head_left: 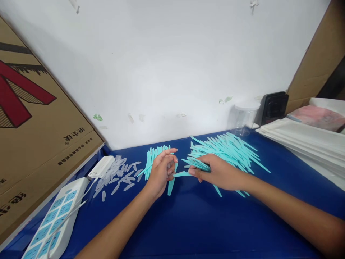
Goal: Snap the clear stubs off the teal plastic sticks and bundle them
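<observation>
Slim, tapered turquoise plastic sticks, shaped like eyebrow razors, lie in a large loose pile [229, 151] behind my right hand [215, 171]. That hand is closed round a small bunch of the sticks [198, 163]. One single stick [183, 174] juts left from its thumb and fingers, its far end at the curled fingers of my left hand [163, 171]. My left index finger stretches out above the others, and the fingertips at the stick's end are partly hidden. Behind the left hand is a smaller, more evenly laid group of turquoise sticks [155, 156].
Small clear plastic pieces [118, 174] are scattered on the blue table [188, 230] at left, beside a white box [101, 166] and a power strip [56, 219]. Cardboard [40, 126] stands at left. A clear jar [245, 117] and white stacked sheets [304, 140] are at right.
</observation>
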The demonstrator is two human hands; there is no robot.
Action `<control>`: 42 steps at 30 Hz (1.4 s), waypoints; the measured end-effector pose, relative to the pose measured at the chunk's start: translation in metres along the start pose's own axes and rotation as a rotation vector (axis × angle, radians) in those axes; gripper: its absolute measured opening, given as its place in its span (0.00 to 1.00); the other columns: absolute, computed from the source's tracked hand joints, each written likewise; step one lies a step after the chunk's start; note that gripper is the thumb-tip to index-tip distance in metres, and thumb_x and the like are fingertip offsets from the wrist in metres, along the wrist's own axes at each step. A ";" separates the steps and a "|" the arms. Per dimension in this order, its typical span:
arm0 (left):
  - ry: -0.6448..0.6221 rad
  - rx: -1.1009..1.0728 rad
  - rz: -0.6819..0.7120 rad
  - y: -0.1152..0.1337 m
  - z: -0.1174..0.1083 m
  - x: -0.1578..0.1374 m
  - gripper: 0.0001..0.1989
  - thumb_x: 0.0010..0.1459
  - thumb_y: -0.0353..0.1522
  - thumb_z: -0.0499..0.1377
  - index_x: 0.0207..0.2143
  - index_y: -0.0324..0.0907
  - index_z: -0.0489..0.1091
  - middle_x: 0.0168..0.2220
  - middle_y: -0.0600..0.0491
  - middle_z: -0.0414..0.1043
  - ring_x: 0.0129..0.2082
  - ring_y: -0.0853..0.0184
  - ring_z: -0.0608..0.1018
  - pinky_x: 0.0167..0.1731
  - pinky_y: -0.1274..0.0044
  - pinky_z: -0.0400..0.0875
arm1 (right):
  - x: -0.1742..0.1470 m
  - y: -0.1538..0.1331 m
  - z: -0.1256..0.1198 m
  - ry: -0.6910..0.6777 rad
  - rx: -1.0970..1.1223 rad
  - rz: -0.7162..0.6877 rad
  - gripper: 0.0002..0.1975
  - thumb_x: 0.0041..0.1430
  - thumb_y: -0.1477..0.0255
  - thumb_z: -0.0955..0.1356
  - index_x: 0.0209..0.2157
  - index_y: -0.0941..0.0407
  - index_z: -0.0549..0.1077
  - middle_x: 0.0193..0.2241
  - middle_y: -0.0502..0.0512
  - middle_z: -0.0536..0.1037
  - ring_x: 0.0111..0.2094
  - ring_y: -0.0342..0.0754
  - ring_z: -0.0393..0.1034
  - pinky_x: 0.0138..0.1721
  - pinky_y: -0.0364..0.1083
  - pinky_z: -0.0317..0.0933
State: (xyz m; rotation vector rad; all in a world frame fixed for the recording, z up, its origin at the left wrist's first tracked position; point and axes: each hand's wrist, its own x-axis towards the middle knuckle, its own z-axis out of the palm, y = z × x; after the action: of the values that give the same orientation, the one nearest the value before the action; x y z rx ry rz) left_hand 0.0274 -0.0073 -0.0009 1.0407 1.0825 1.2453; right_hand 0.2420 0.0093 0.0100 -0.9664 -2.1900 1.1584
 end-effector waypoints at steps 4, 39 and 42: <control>-0.009 0.044 0.014 -0.002 0.002 -0.002 0.17 0.56 0.35 0.61 0.49 0.45 0.73 0.32 0.58 0.64 0.19 0.76 0.53 0.14 0.84 0.43 | 0.000 0.002 0.003 -0.006 0.013 0.006 0.20 0.66 0.56 0.66 0.26 0.55 0.72 0.23 0.49 0.74 0.23 0.45 0.65 0.28 0.44 0.59; 0.070 -0.136 -0.142 -0.007 0.005 0.000 0.24 0.53 0.27 0.60 0.54 0.37 0.69 0.26 0.61 0.58 0.17 0.76 0.53 0.13 0.81 0.67 | 0.000 0.000 0.007 0.002 0.064 0.054 0.19 0.67 0.55 0.66 0.29 0.55 0.72 0.27 0.50 0.77 0.24 0.44 0.65 0.28 0.44 0.58; 0.058 -0.148 -0.135 -0.010 0.001 0.003 0.23 0.54 0.27 0.60 0.54 0.38 0.69 0.27 0.60 0.59 0.18 0.77 0.54 0.17 0.78 0.75 | 0.000 0.003 0.001 0.005 0.035 0.030 0.21 0.66 0.53 0.67 0.28 0.55 0.73 0.27 0.51 0.78 0.27 0.46 0.68 0.31 0.44 0.59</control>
State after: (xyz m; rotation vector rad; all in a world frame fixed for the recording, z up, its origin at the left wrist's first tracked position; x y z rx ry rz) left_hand 0.0303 -0.0043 -0.0108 0.8110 1.0695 1.2328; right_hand 0.2425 0.0106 0.0067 -0.9896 -2.1514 1.2031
